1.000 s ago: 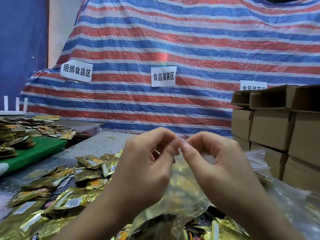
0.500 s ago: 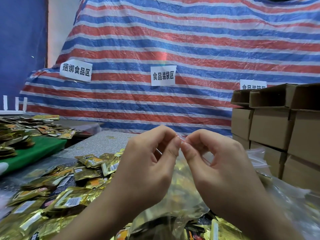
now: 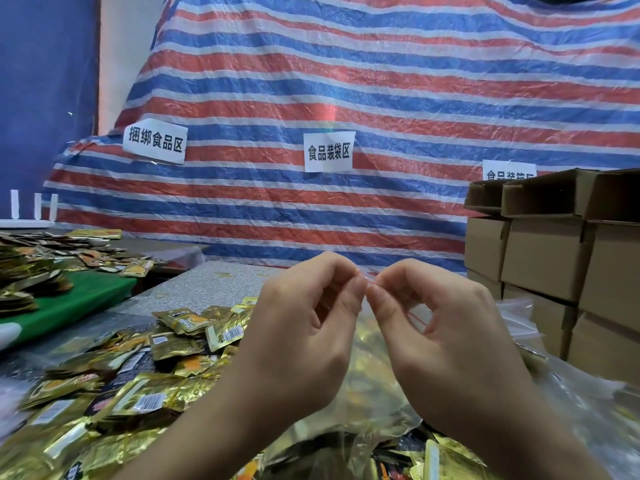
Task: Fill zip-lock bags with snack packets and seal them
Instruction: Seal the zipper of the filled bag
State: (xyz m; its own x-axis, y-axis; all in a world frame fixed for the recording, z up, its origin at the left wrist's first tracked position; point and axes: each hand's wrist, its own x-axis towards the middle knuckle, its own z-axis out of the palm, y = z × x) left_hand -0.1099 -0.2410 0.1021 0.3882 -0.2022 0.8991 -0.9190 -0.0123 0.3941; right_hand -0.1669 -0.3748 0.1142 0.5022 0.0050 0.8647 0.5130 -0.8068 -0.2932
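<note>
Left hand (image 3: 304, 337) and right hand (image 3: 440, 344) raised side by side, thumbs and forefingers nearly touching at the middle, both pinching the top edge of the clear zip-lock bag (image 3: 377, 382). Red seal strip running roughly level, from the pinch rightward behind the right hand's fingers. Bag hanging below the hands, mouth up, long axis upright, gold snack packets inside. Out to the left of the left hand, loose snack packets (image 3: 131, 386) heaped on the table (image 3: 214, 282), bare grey surface beyond them. Just right of the right hand, spare clear bags (image 3: 516, 313), then stacked cardboard boxes (image 3: 550, 258) closing that side. Straight ahead, striped tarp (image 3: 346, 81) with paper signs (image 3: 329, 152).
</note>
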